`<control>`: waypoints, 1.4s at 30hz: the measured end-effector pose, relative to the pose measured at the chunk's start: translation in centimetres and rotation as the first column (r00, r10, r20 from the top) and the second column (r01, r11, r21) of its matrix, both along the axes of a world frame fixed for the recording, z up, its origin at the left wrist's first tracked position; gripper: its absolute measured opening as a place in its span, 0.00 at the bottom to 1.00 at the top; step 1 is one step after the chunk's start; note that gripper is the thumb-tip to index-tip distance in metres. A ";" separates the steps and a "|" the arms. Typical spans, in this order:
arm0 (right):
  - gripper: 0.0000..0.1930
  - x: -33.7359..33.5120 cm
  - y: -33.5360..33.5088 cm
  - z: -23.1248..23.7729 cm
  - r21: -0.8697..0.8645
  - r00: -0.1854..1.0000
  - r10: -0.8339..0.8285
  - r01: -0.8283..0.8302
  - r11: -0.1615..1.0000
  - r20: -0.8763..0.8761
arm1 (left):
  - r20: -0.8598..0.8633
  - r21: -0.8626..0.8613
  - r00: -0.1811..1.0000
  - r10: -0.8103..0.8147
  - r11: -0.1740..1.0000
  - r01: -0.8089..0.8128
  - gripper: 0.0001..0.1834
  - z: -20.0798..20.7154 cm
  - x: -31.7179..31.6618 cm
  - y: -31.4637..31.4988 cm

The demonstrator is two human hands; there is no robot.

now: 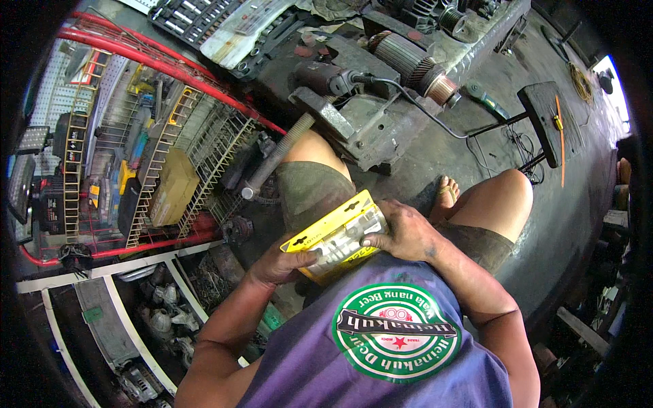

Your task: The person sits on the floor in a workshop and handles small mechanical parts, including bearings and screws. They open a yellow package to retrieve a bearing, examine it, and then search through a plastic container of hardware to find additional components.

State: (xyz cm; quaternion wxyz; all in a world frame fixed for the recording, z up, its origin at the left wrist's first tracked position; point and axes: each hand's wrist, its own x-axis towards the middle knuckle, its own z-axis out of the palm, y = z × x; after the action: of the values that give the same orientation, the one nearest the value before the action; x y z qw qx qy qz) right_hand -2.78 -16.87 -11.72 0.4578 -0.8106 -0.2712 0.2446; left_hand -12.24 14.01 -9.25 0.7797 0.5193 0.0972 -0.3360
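Observation:
In front of my lap I hold a yellow blister pack [338, 236] with a clear front and several silver metal pieces inside. The pack is tilted, its right end farther from me. My left hand [275, 264] grips its left end, thumb over the clear front. On the right end, my right hand [407, 230] is closed round the edge with its thumb across the front. The fingers behind the pack are hidden. Just beyond stands a dark metal bench vise [371, 129], with its long screw handle [279, 156] slanting toward my left knee.
A motor armature [408, 61] and a corded power tool [326, 78] lie on the bench behind the vise, near a socket set [187, 30]. At left stands a red-framed wire rack [170, 54] of tools. A green grinder [486, 102] and a dark stool [544, 122] are at right.

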 end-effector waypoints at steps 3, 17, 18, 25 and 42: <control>0.46 -0.8 0.3 0.5 0.089 0.964 -0.164 0.149 0.985 0.209 | -0.083 -0.013 0.991 0.108 0.994 -0.110 0.35 -1.2 0.2 -0.2; 0.23 0.7 -5.2 2.9 0.519 0.975 0.090 -0.185 0.834 0.204 | -0.206 -0.175 0.883 0.421 0.873 -0.456 0.30 -2.2 3.3 1.6; 0.22 1.1 -5.5 3.0 0.579 0.981 0.130 -0.190 0.793 0.144 | -0.207 -0.211 0.877 0.434 0.855 -0.474 0.29 -2.1 3.7 1.8; 0.14 3.7 -2.9 4.8 0.035 1.000 0.016 -0.015 0.999 -0.027 | -0.019 -0.081 0.951 0.309 0.948 -0.309 0.26 -0.9 5.5 0.8; 0.12 3.7 3.0 2.7 0.201 0.944 -0.102 0.039 0.979 0.314 | -0.053 -0.019 0.943 0.330 0.943 -0.331 0.23 0.6 5.9 1.0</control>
State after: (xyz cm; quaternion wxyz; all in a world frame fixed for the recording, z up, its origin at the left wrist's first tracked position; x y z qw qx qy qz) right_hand 0.92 -13.89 -8.97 0.4917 -0.8009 -0.3355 0.0650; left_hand -6.35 15.00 -8.62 0.8296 0.4764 0.1971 -0.2144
